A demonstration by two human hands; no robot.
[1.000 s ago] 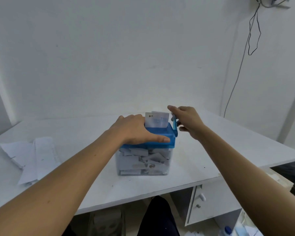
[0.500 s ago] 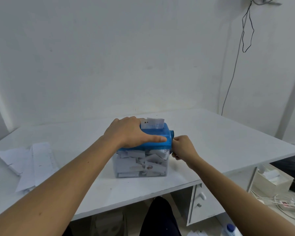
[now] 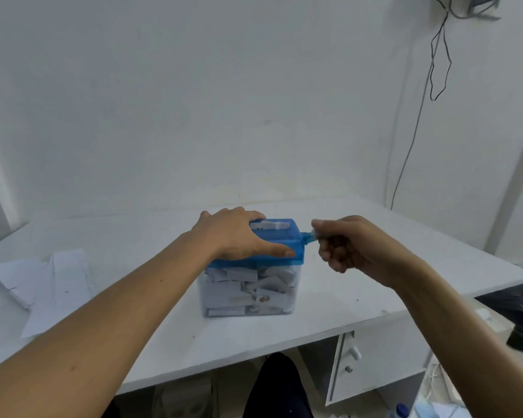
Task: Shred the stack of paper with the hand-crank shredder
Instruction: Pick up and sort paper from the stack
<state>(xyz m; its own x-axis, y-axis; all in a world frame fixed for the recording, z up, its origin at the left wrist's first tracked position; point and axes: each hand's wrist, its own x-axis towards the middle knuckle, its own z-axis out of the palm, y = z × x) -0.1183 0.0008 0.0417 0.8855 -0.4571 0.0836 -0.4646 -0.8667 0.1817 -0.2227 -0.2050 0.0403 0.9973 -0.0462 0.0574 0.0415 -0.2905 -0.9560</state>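
Two hands are at work on the hand-crank shredder [image 3: 251,262], which stands mid-way along the white desk [image 3: 374,285]. Its blue lid [image 3: 285,238] is pressed down by the left hand [image 3: 239,233], with the fingers laid nearly straight across it. The crank handle [image 3: 307,236] at the right end is gripped by the curled fingers of the right hand [image 3: 350,245]. Only a short edge of a sheet [image 3: 269,226] shows above the slot. Turning is best kept even and the lid held firmly, so the crowded clear bin [image 3: 248,294] is not shifted. The stack of paper [image 3: 52,282] lies well apart to the left.
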